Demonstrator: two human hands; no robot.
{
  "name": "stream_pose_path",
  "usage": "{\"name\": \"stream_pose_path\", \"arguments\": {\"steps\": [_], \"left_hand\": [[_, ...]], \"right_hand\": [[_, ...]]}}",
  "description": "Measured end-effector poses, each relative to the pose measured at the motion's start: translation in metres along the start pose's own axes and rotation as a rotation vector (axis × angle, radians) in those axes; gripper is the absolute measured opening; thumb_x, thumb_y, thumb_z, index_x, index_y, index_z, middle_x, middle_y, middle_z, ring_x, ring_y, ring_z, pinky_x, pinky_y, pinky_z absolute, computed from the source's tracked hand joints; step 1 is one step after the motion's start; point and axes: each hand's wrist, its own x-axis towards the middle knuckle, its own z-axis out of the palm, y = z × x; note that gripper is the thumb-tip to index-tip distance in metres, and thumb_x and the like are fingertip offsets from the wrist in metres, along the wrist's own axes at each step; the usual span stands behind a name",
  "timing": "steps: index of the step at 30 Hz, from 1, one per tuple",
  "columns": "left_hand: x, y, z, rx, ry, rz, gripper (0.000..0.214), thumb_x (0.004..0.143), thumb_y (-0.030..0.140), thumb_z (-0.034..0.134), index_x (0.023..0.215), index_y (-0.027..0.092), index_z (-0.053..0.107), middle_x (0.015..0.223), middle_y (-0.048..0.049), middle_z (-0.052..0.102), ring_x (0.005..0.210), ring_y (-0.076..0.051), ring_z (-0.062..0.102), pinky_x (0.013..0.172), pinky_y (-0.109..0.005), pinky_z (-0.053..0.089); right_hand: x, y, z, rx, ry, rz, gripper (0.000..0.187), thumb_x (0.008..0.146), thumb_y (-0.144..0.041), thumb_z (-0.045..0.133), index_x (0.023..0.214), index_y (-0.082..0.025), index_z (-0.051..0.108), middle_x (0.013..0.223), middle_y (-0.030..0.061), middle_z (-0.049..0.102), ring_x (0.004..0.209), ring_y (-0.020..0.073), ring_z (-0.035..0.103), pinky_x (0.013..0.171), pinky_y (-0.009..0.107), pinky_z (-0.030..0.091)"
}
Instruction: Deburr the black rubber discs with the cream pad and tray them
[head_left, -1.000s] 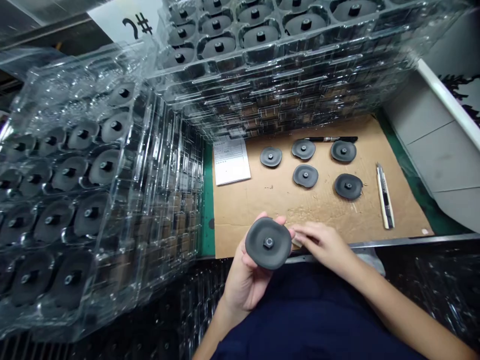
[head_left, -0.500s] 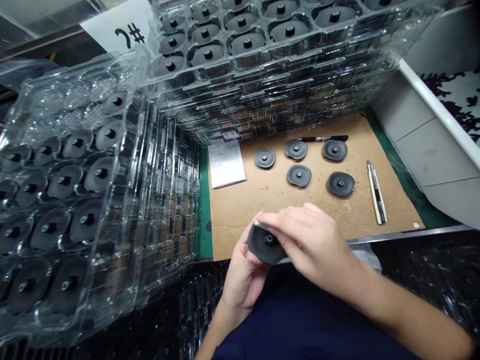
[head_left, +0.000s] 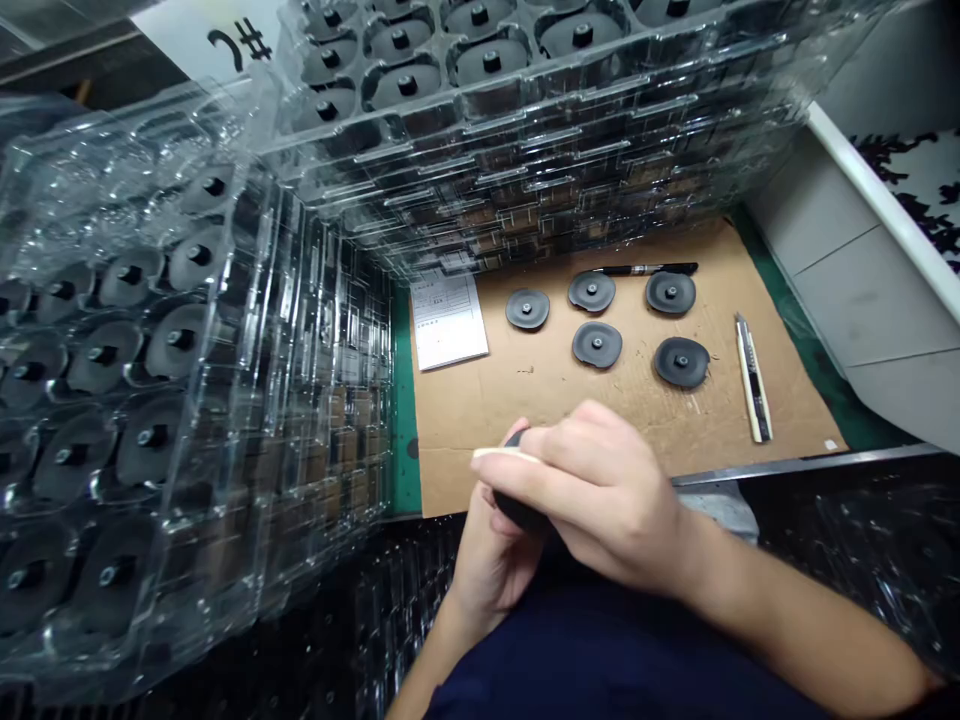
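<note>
"Where's the disc?"

"It's at the near edge of the cardboard, mostly hidden. The dark grey disc [head_left: 517,512] is sitting between both hands, only bits of it showing."

"Hands?"

"The left hand [head_left: 491,575] is cupping it from below, fingers curling up around the edge. The right hand [head_left: 611,490] is closing over the top, fingers pressing across it. Both are holding it, neither is spread wide."

"What's the pale bit by the right fingers?"

"A pale sliver [head_left: 501,454] is lying along the disc's far side under the index finger. Too hidden, can't tell what it is."

"Rest of the bench, quick."

"Five matching discs [head_left: 597,344] are lying on the cardboard sheet [head_left: 637,425], with a marker pen [head_left: 649,268] lying just beyond them. A utility knife [head_left: 753,378] is lying to their right, a printed paper form [head_left: 448,320] to their left. Stacks of clear plastic trays [head_left: 525,130] are standing far and left, holding more discs. A green mat [head_left: 405,440] is showing under the cardboard's left edge."
</note>
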Motion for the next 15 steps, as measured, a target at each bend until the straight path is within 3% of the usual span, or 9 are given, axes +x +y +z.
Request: {"name": "stream_pose_path", "arguments": {"steps": [2, 5, 8, 12, 15], "left_hand": [[0.001, 0.002, -0.001, 0.006, -0.023, 0.006, 0.040, 0.066, 0.030, 0.077, 0.104, 0.024, 0.067, 0.103, 0.0024, 0.068, 0.094, -0.011, 0.062, 0.079, -0.011, 0.047], [0.003, 0.008, -0.004, 0.025, -0.004, 0.047, 0.059, 0.057, 0.032, 0.082, 0.113, 0.028, 0.063, 0.115, 0.0005, 0.065, 0.102, -0.015, 0.061, 0.083, -0.016, 0.049], [0.004, 0.012, -0.007, 0.052, -0.008, 0.053, 0.063, 0.057, 0.037, 0.082, 0.116, 0.032, 0.059, 0.124, -0.0022, 0.061, 0.111, -0.024, 0.059, 0.091, -0.028, 0.048], [0.005, 0.012, -0.004, 0.070, -0.034, 0.033, 0.063, 0.058, 0.040, 0.080, 0.117, 0.032, 0.059, 0.127, -0.0043, 0.059, 0.112, -0.027, 0.058, 0.093, -0.032, 0.047], [0.004, 0.011, 0.001, 0.067, -0.033, 0.011, 0.062, 0.059, 0.037, 0.081, 0.117, 0.031, 0.058, 0.127, -0.0047, 0.059, 0.110, -0.026, 0.059, 0.093, -0.033, 0.047]], "right_hand": [[0.000, 0.006, 0.000, 0.080, 0.023, 0.007, 0.024, 0.091, -0.017, 0.046, 0.111, -0.021, 0.061, 0.092, 0.0010, 0.069, 0.075, 0.0129, 0.059, 0.067, 0.031, 0.036], [-0.020, 0.023, 0.003, 0.197, 0.012, 0.284, 0.025, 0.090, -0.019, 0.048, 0.112, -0.024, 0.060, 0.098, 0.0005, 0.067, 0.083, 0.0138, 0.060, 0.072, 0.029, 0.042], [-0.056, 0.049, 0.017, 0.267, 0.008, 0.501, 0.022, 0.089, -0.026, 0.050, 0.108, -0.029, 0.062, 0.096, 0.0005, 0.067, 0.085, 0.0170, 0.061, 0.072, 0.030, 0.047], [-0.079, 0.068, 0.032, 0.188, -0.126, 0.592, 0.023, 0.089, -0.028, 0.048, 0.103, -0.027, 0.066, 0.092, 0.0016, 0.069, 0.083, 0.0194, 0.063, 0.072, 0.033, 0.049], [-0.060, 0.053, 0.020, 0.186, -0.042, 0.591, 0.025, 0.091, -0.028, 0.045, 0.108, -0.023, 0.063, 0.098, 0.0040, 0.067, 0.082, 0.0168, 0.062, 0.068, 0.029, 0.049]]}}
